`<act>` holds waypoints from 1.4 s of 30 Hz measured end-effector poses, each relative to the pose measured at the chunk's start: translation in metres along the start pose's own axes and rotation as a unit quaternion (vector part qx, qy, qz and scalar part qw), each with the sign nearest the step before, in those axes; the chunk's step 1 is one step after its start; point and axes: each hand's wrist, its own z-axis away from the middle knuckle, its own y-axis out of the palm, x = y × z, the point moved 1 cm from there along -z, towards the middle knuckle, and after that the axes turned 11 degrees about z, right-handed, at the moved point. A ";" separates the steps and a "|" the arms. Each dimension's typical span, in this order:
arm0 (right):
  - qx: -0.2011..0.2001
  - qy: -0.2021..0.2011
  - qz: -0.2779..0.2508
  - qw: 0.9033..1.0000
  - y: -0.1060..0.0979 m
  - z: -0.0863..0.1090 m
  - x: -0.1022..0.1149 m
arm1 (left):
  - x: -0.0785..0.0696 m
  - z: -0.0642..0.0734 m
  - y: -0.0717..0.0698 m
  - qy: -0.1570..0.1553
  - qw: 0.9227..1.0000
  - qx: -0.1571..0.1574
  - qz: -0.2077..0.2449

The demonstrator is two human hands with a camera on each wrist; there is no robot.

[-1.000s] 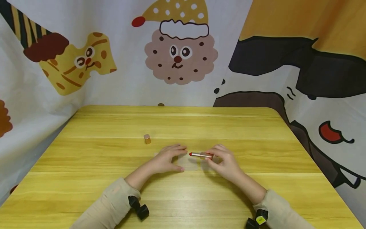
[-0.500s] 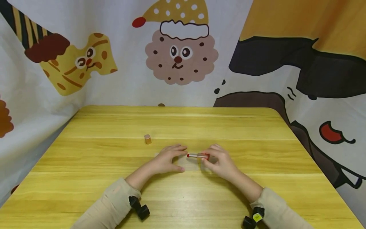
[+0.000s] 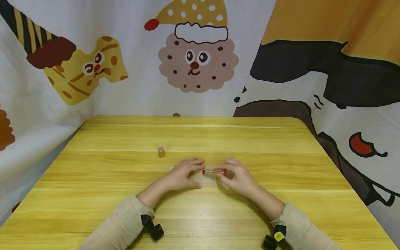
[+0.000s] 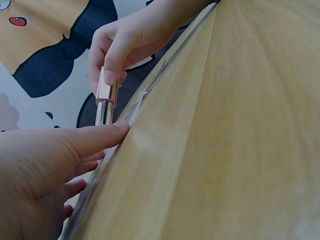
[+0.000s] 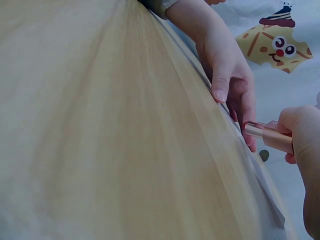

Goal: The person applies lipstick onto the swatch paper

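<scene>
My right hand (image 3: 240, 176) pinches an uncapped lipstick (image 3: 213, 172) by its rose-gold base, thumb on one side and fingers on the other. The lipstick's red tip points left, close over a thin translucent sheet (image 3: 207, 181) on the table. My left hand (image 3: 182, 174) lies across the left part of that sheet, fingers spread and lightly bent, its thumb at the near edge. In the left wrist view, the left thumb (image 4: 102, 137) rests at the sheet's raised edge and hides the lipstick's tip. Beyond the left hand stands the small rose-gold cap (image 3: 161, 152).
A wooden table (image 3: 200, 222) extends beneath both hands. Behind it hangs a white curtain (image 3: 134, 97) printed with cartoon figures. Black camera mounts (image 3: 152, 227) sit on both beige sleeves (image 3: 125, 218).
The right hand has moved left and slightly nearer with the lipstick, bringing its red tip farther over the sheet beside the left fingers. The left hand and the cap have stayed in place.
</scene>
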 end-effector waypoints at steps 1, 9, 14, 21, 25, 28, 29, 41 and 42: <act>0.002 0.001 0.002 1.000 0.000 0.000 0.000 | 0.000 0.000 0.000 0.000 1.000 0.000 -0.001; 0.011 0.003 0.006 1.000 0.001 -0.001 0.002 | 0.002 0.000 0.001 0.000 1.000 0.001 -0.002; 0.019 0.003 0.007 1.000 0.000 -0.002 0.003 | 0.002 0.000 0.001 0.001 1.000 0.000 -0.001; 0.032 0.007 0.011 0.999 -0.002 -0.004 0.005 | 0.003 0.000 0.001 0.004 1.000 -0.002 -0.001; 0.042 0.005 0.011 0.999 -0.003 -0.005 0.006 | 0.003 0.000 0.001 0.006 1.000 -0.002 0.001; 0.047 0.003 0.008 0.999 -0.004 -0.005 0.007 | 0.002 0.000 0.001 0.006 1.000 -0.002 0.005; 0.048 0.001 0.008 0.999 -0.004 -0.005 0.007 | 0.001 0.000 0.000 0.005 1.000 -0.002 0.005; 0.053 -0.005 0.012 0.999 -0.010 -0.007 0.010 | 0.003 0.001 0.000 0.003 1.000 -0.004 0.013; 0.054 -0.005 0.011 0.998 -0.011 -0.007 0.010 | 0.003 0.001 0.001 0.003 1.000 -0.004 0.013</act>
